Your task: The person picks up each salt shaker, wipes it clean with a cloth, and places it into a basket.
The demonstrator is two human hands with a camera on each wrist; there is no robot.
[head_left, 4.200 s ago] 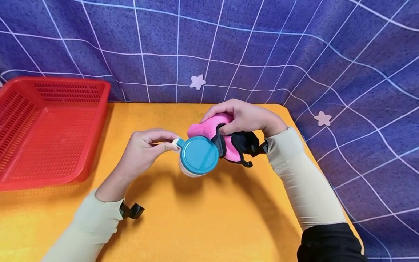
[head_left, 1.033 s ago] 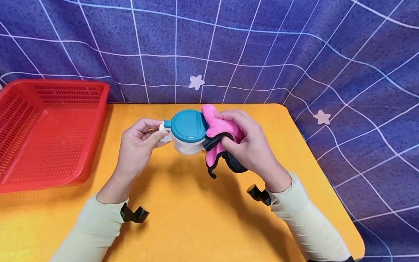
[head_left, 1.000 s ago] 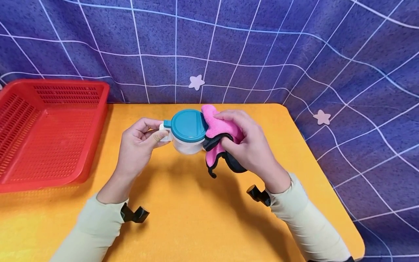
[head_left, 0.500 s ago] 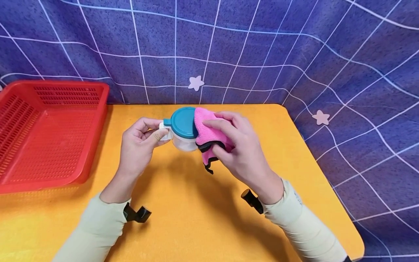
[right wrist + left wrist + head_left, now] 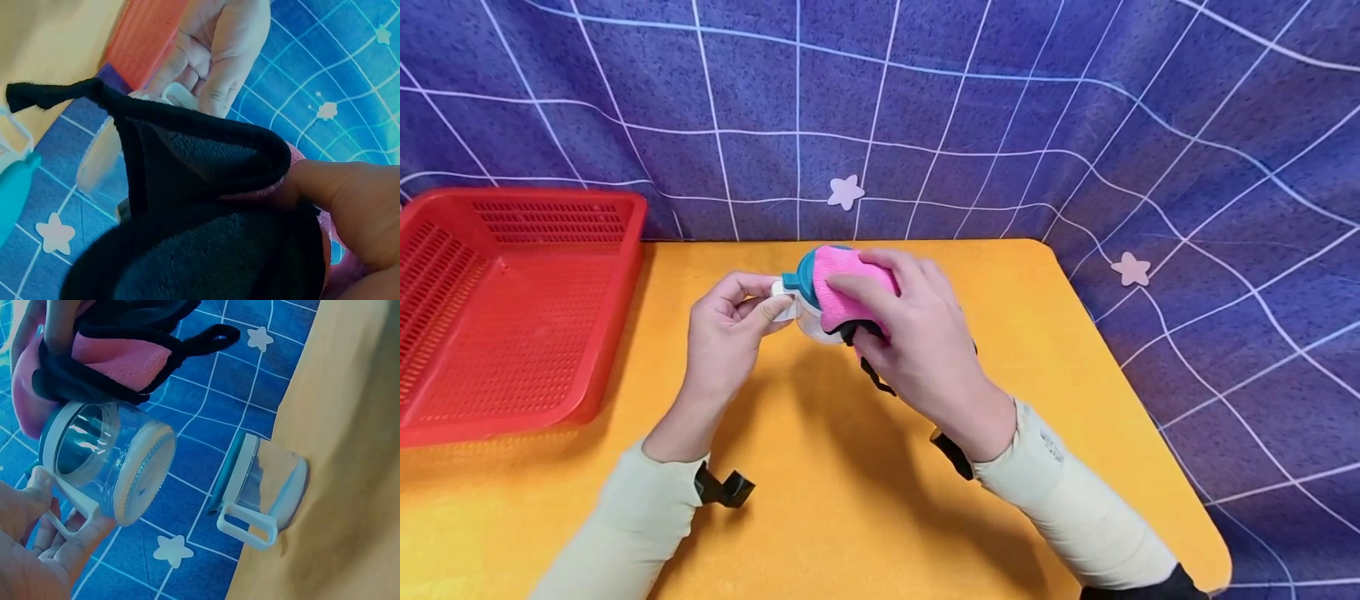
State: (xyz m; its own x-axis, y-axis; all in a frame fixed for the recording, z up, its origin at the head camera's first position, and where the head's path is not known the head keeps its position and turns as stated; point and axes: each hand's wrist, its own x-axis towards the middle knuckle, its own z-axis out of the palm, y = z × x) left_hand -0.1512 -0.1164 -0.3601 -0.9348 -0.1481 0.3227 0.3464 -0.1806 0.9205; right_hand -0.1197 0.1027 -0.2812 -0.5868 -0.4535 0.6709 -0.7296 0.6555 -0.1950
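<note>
In my head view, the left hand (image 5: 726,342) pinches the white handle (image 5: 81,503) of a clear jar (image 5: 145,478), which hangs above the table (image 5: 790,500), tilted in the left wrist view. The right hand (image 5: 917,342) holds the pink, black-edged cloth (image 5: 837,267) between thumb and fingers and lays it on the teal lid (image 5: 805,279).

What is changed: half a second ago the cloth was only on the right part of this lid; now it covers most of the top, and mainly the left rim and the tab (image 5: 791,282) stay visible. I judge this as a wiping stroke across the lid, so the grip on the handle needs to be steady against this push.

In the left wrist view, a second jar (image 5: 270,478) stands on the table. From the head I cannot make it out; perhaps the hands and the cloth hide it.
</note>
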